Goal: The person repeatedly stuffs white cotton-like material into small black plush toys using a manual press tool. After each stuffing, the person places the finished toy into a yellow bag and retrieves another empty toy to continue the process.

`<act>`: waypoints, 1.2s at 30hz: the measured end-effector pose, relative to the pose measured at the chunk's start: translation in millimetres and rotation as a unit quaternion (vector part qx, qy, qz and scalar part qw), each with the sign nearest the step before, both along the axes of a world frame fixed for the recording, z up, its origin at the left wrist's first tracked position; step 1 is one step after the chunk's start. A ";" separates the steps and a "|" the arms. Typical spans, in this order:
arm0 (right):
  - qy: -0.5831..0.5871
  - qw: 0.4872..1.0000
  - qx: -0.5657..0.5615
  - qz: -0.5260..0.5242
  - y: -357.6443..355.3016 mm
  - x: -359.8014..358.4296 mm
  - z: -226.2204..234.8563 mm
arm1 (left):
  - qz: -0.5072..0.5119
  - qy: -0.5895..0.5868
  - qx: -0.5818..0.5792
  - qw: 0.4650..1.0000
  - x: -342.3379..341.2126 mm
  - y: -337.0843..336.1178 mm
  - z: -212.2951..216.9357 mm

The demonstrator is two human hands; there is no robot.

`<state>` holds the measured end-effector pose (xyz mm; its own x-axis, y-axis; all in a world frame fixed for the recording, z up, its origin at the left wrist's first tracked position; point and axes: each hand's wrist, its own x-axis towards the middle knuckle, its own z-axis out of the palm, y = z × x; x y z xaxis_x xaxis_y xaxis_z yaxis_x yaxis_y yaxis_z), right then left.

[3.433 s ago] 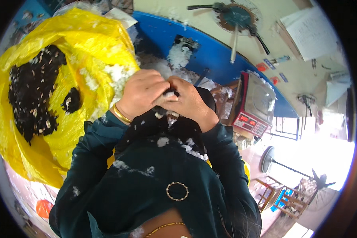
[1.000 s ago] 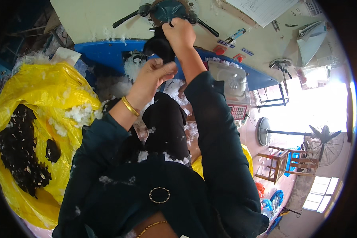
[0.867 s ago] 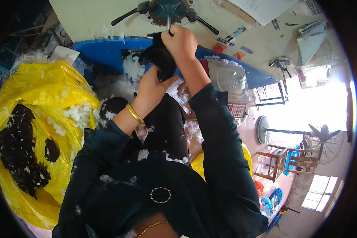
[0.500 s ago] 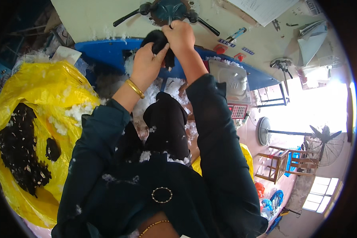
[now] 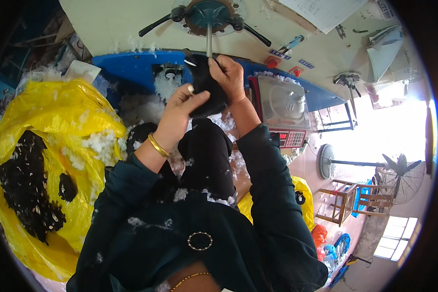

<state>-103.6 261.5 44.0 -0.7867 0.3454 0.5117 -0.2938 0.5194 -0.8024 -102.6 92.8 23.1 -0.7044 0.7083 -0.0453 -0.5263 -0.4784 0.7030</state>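
A black plush piece with a small white mark near its upper end is between my hands, below the machine on the table edge. My right hand grips its upper right side, the thumb close to the tip of a thin metal tube. Whether the tube's end sits inside the plush, I cannot tell. My left hand, with a gold bangle at the wrist, pinches the plush's lower left side between thumb and fingers. The tube juts from a round dark-green machine head with black-handled levers.
At my left a big yellow sack holds many black plush pieces and white fluff. A scale stands right of my hands. Pliers, red switches and papers lie on the table. Another yellow sack sits behind my right arm.
Both hands have come down and toward me from the machine head with the black plush. More of the metal tube shows now, and the plush hangs lower.
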 end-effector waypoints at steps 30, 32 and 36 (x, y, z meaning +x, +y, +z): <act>-0.012 0.989 0.090 -0.119 -17.5 -3.3 23.5 | -0.020 0.092 -0.055 0.994 -30.1 -9.8 12.8; 0.023 0.995 0.065 -0.072 -22.7 3.2 21.5 | 0.011 0.031 0.015 0.999 -48.5 -21.7 -39.3; 0.001 0.999 0.027 -0.033 -11.8 14.2 12.0 | -0.060 -0.041 -0.083 0.994 -49.5 -14.7 -11.5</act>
